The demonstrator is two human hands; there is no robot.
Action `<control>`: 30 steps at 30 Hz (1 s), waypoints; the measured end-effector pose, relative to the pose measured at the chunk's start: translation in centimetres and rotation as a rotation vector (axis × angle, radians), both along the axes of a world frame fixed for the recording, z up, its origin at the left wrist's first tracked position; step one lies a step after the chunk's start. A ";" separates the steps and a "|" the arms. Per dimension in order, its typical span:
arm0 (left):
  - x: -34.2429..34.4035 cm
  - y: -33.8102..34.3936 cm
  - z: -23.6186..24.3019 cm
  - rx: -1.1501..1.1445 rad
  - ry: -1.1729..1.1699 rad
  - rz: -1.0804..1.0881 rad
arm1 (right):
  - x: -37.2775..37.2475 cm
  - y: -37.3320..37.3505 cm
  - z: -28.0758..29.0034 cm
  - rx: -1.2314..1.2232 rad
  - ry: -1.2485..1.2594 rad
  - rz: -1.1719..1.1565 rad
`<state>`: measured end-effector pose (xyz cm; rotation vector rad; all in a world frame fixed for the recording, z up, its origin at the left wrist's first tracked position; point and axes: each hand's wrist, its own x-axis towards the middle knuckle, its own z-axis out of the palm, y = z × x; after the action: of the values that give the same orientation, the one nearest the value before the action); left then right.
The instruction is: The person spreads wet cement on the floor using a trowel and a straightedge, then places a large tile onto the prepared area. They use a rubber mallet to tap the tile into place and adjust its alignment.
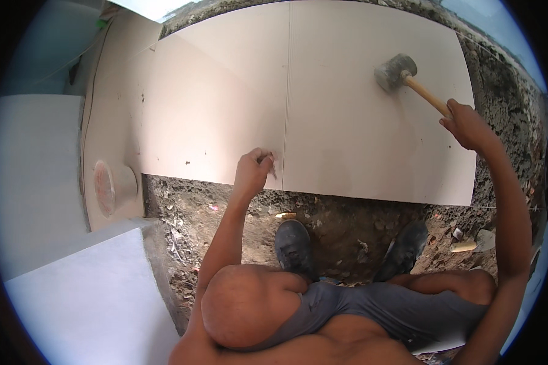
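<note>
My right hand [467, 126] grips the wooden handle of a mallet [397, 72]. The mallet's dark, worn head hangs over the right one of two large beige floor tiles [341, 36]; whether it touches the surface I cannot tell. My left hand [253, 170] is closed in a pinch near the front edge of the left tile [207, 79], just left of the narrow joint between the two. A small dark, thin thing shows at those fingertips, too blurred to name.
Rough soil and mortar border the tiles, with my dark shoes [293, 246] on the ground in front. A trowel [464, 247] lies at the right. On the left stand a whitish bucket [125, 184] and pale slabs [91, 292]. A thin string runs past the right side.
</note>
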<state>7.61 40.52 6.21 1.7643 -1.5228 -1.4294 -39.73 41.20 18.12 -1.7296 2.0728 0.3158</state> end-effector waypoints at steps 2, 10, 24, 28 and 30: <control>-0.2 0.0 -0.8 -0.048 0.079 0.087 | 0.0 -0.1 0.0 -0.003 -0.022 -0.014; 1.4 1.0 -2.4 -0.033 0.147 0.245 | -0.1 0.4 -0.7 -0.001 -0.015 -0.025; 1.4 3.3 -2.5 -0.399 -0.270 -0.060 | 0.4 0.5 -0.4 0.011 -0.052 -0.052; 0.6 4.0 -3.4 -0.486 -0.414 -0.123 | 0.2 0.4 -0.6 0.009 -0.049 -0.047; 0.3 3.7 -3.0 -0.435 -0.437 -0.171 | 0.0 0.7 -0.9 0.006 -0.041 -0.035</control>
<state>7.94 44.19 3.26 1.7665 -2.0602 -0.7134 -39.70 41.88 17.18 -1.6807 2.0684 0.2741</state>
